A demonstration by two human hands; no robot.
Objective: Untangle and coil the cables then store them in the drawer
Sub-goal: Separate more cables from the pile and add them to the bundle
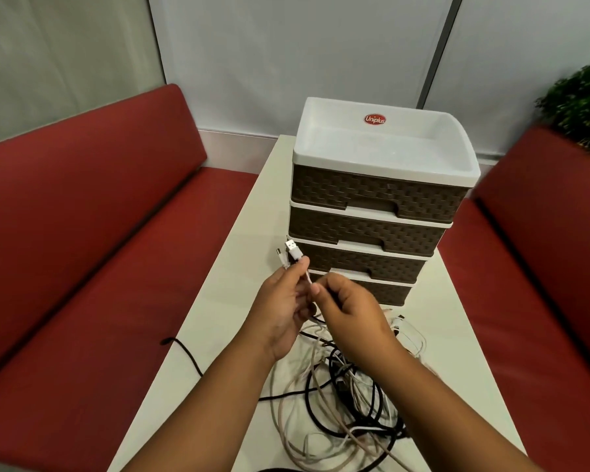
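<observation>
A tangled heap of white and black cables (334,400) lies on the near part of the white table (225,301). My left hand (283,308) pinches a white USB cable (295,252) just below its two plugs, which stick up above my fingers. My right hand (351,304) pinches the same white cable a little lower, close beside the left hand. Behind my hands stands a drawer unit (375,206) with brown woven-look drawer fronts and a white top tray; all its drawers are shut.
One black cable (184,352) trails off the table's left edge onto the red bench (92,267). Another red bench (532,267) runs along the right. A green plant (583,103) sits at the back right, and pale wall panels rise behind.
</observation>
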